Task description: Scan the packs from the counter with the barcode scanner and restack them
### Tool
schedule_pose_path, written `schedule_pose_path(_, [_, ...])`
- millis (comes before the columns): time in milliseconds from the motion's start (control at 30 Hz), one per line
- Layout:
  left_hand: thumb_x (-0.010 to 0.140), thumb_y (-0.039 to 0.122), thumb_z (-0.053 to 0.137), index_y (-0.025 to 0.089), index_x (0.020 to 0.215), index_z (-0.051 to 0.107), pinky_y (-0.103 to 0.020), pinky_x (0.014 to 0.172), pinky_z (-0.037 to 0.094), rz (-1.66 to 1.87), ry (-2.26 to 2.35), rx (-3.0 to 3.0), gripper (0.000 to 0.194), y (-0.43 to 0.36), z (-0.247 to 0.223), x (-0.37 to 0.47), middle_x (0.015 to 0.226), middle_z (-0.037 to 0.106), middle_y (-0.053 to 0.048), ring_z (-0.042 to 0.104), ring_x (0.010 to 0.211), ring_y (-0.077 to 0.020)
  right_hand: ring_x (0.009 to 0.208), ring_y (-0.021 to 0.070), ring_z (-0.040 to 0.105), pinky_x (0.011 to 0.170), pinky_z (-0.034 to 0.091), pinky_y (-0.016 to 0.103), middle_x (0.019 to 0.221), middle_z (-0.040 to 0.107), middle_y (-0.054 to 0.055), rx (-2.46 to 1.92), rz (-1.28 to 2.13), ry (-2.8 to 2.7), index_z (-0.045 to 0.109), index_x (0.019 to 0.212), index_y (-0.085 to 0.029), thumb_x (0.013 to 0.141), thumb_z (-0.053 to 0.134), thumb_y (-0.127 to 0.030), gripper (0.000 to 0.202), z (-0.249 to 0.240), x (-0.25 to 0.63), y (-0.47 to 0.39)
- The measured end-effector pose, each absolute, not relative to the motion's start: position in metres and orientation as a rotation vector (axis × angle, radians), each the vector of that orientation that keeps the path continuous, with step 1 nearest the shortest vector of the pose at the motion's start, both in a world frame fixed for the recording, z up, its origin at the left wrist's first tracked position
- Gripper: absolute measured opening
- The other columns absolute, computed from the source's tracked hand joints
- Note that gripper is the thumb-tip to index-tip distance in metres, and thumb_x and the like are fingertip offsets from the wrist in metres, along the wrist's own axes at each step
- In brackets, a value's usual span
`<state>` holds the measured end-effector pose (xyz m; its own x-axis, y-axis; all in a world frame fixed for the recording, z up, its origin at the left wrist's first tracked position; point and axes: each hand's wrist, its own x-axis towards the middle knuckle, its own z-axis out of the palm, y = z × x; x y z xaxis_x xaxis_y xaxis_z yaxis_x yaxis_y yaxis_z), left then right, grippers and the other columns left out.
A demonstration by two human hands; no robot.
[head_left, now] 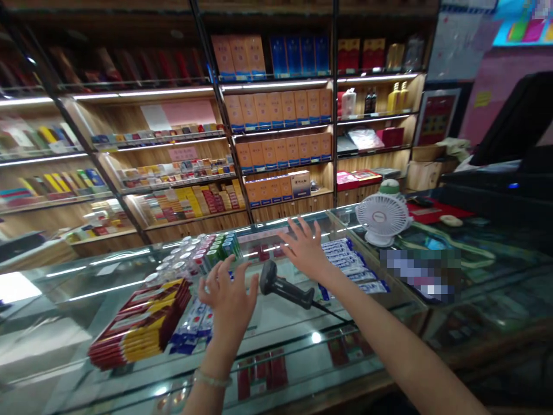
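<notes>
My left hand (230,294) is raised over the glass counter with its fingers apart and curved, holding nothing. Below and beside it lie blue-and-white packets (194,323). My right hand (306,248), fingers spread, hangs above the counter farther back and holds nothing. Between the hands a black handheld scanner (287,289) rests on the glass, its cable running to the right under my right forearm. More blue-and-white packets (352,265) are laid out right of my right hand. Left of my left hand are stacked red-and-yellow packets (142,325), with rolls and small tubs (199,253) behind them.
The glass counter (268,323) spans the view. At the right are a white fan (382,218), a red mat (440,211), a blurred-out item and a dark monitor (514,121). Shelves with orange boxes (280,109) stand behind the counter.
</notes>
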<state>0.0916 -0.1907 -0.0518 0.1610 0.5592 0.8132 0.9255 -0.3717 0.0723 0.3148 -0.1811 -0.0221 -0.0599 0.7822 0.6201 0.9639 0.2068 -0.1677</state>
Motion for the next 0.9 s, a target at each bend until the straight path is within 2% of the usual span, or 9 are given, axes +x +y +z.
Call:
schedule_pose_path(167, [0.096, 0.038, 0.056, 0.025, 0.117, 0.07, -0.061, 0.119, 0.015, -1.07, -1.295, -2.127, 0.029, -0.19, -0.044, 0.14, 0.145, 0.055, -0.013, 0.041, 0.138, -0.036, 0.154, 0.0332, 0.022, 0.122, 0.007, 0.066, 0.164, 0.039, 0.006, -1.73, -0.429, -1.768, 0.057, 0.144, -0.037, 0.104, 0.042, -0.044, 0.043, -0.034, 0.363, -0.197])
schedule_pose_path(433, [0.091, 0.036, 0.065, 0.029, 0.118, 0.07, -0.062, 0.118, 0.017, -0.996, -1.182, -2.305, 0.028, -0.18, -0.039, 0.193, 0.147, 0.055, -0.012, 0.042, 0.138, -0.0362, 0.153, 0.0354, 0.026, 0.118, 0.013, 0.069, 0.164, 0.04, 0.006, -1.824, -0.512, -1.686, 0.059, 0.141, -0.038, 0.103, 0.047, -0.045, 0.041, -0.05, 0.426, -0.213])
schedule_pose_path(733, [0.091, 0.04, 0.065, 0.03, 0.123, 0.069, -0.064, 0.119, 0.02, -0.785, -1.174, -2.475, 0.033, -0.19, -0.036, 0.227, 0.152, 0.052, -0.01, 0.038, 0.143, -0.0349, 0.147, 0.0387, 0.034, 0.113, 0.021, 0.072, 0.16, 0.046, 0.006, -1.898, -0.678, -1.663, 0.064, 0.136, -0.04, 0.101, 0.052, -0.044, 0.037, -0.077, 0.466, -0.237])
schedule_pose_path(900, [0.088, 0.038, 0.07, 0.031, 0.111, 0.075, -0.066, 0.119, 0.02, -0.623, -1.171, -2.54, 0.024, -0.182, -0.037, 0.24, 0.144, 0.059, -0.008, 0.04, 0.141, -0.0359, 0.147, 0.0394, 0.034, 0.113, 0.022, 0.074, 0.159, 0.048, 0.009, -1.96, -0.695, -1.719, 0.069, 0.128, -0.038, 0.097, 0.06, -0.038, 0.032, -0.08, 0.478, -0.246])
